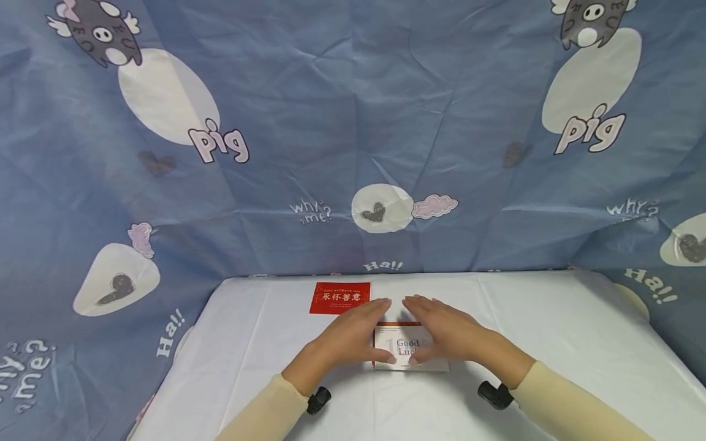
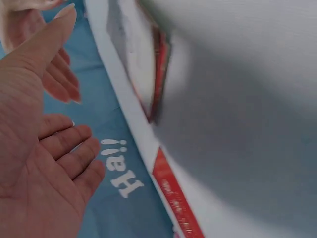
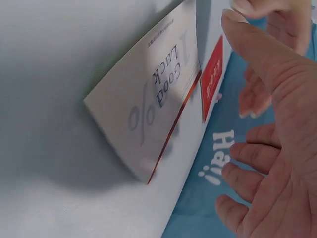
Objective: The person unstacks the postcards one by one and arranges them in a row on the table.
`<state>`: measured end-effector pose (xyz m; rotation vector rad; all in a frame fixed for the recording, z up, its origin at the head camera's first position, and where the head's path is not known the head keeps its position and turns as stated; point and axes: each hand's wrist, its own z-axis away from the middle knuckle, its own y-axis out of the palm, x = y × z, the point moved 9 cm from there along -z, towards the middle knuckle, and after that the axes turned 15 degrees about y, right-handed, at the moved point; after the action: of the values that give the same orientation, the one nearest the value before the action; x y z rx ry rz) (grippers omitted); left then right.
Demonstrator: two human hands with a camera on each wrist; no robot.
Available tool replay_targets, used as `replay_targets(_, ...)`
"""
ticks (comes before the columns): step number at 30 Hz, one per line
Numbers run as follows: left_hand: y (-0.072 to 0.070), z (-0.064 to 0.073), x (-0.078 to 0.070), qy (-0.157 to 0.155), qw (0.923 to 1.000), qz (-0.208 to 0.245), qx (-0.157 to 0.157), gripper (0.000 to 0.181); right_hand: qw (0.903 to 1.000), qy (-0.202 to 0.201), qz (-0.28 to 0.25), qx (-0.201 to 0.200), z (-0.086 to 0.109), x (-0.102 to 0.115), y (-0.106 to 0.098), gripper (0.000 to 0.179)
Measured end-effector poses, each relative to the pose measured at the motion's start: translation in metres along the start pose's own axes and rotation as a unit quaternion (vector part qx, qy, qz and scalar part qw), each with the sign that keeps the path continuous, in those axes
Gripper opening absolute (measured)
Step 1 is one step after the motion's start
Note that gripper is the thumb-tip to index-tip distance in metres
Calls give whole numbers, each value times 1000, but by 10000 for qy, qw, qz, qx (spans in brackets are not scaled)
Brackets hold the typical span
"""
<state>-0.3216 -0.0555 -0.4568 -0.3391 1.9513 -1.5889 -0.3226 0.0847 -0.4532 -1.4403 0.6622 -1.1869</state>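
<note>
A white card printed "Good Luck" [image 1: 407, 344] lies on the white-covered table, with an orange-red strip along its far edge. In the left wrist view, reddish layers show at the side of the white card [image 2: 141, 62], perhaps a stack or folded card. My left hand [image 1: 350, 335] hovers over its left side, and my right hand [image 1: 453, 332] over its right side. Both hands have relaxed, slightly bent fingers and grip nothing. Their thumbs point toward each other above the card, apart. Behind and to the left lies a red card with white Chinese characters [image 1: 340, 298].
A white cloth [image 1: 551, 343] covers the table. Blue fabric with pig prints [image 1: 309, 135] hangs behind it and at both sides. Small black devices [image 1: 495, 395] sit at the wrists by the cream sleeves.
</note>
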Motion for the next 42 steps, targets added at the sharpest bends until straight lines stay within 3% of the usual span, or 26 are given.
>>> replay_targets(8, 22, 7, 10, -271, 9987, 431, 16, 108, 9986, 333, -405, 1, 15, -30, 12, 104)
replay_targets(12, 33, 9, 10, -233, 9990, 367, 66, 109, 9981, 315, -522, -40, 23, -38, 22, 106)
replay_targets(17, 43, 11, 11, -247, 9992, 293, 131, 97, 9982, 168, -569, -35, 27, -40, 32, 95)
replay_targets(30, 44, 10, 9, -293, 9990, -247, 241, 87, 9981, 188, -537, -220, 28, -41, 35, 88)
replay_targets(42, 42, 9, 5, -304, 9988, -295, 250, 85, 9986, 38, -265, -451, 29, -35, 31, 82)
